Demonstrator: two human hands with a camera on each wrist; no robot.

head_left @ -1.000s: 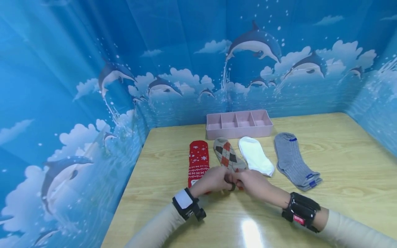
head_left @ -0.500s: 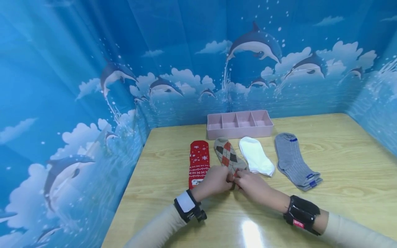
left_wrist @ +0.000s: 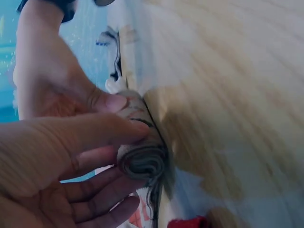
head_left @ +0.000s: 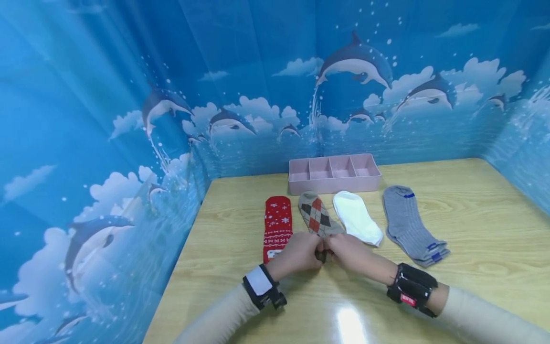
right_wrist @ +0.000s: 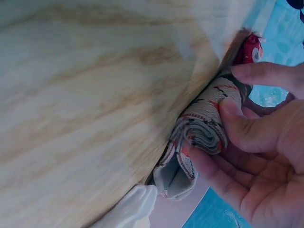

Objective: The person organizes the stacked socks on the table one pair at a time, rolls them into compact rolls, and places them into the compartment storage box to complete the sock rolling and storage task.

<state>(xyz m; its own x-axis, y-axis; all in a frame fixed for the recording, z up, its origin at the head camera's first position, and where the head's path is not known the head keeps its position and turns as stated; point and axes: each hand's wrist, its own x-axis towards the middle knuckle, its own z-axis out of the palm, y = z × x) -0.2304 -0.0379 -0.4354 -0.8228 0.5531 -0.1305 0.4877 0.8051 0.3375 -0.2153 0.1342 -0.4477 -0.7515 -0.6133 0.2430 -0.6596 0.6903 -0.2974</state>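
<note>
A beige argyle sock (head_left: 315, 215) lies on the table, its toe end flat and its near end rolled into a coil. My left hand (head_left: 301, 251) grips one end of the roll (left_wrist: 145, 149), thumb on top and fingers curled below. My right hand (head_left: 349, 249) pinches the other end, where the right wrist view shows the spiral layers of the rolled sock (right_wrist: 204, 114). Both thumbs lie side by side on the roll. Left of it is a red patterned sock (head_left: 278, 222), partly behind my left hand. A white sock (head_left: 356, 217) lies to the right.
Farther right lies a pair of grey socks (head_left: 408, 222) with blue marks. A pink box (head_left: 335, 185) with several compartments stands behind the socks. A blue dolphin-print curtain (head_left: 258, 57) borders the wooden table (head_left: 232, 220) at the back and sides.
My hands stay at the near end of the argyle sock while their fingers shift on the roll. The red patch that showed between them half a second ago is now covered.
</note>
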